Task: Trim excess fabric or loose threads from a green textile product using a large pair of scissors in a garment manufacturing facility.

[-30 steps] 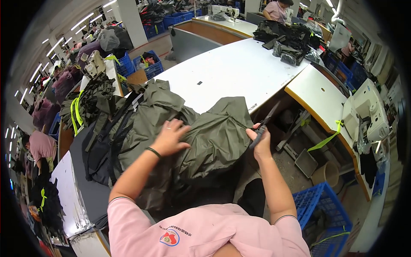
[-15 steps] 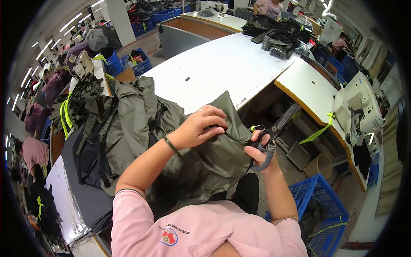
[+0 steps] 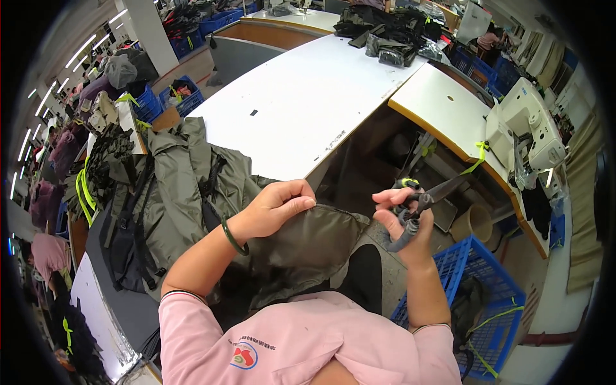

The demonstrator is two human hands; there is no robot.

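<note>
My left hand (image 3: 280, 206) pinches the upper edge of an olive-green fabric piece (image 3: 308, 247), which hangs over my lap and spreads left across the table. To the right, my right hand (image 3: 405, 224) holds dark scissors (image 3: 431, 195) with grey-wrapped handles; their blades point up and to the right, away from the fabric. A gap separates that hand from the fabric's right corner. Black straps (image 3: 212, 183) show among the olive folds on the left, beside a dark grey layered piece (image 3: 106, 260).
A white table (image 3: 301, 96) stretches ahead, with black pieces and plastic-wrapped packs (image 3: 391, 35) at its far end. On the right stands a sewing machine (image 3: 527, 125) on its own table. Below it are a blue crate (image 3: 487, 301) and a beige bin (image 3: 473, 221).
The scissors and my right hand have moved away from the fabric. Its raised peak has dropped, and my left hand has shifted slightly left and down. The view has shifted too.
</note>
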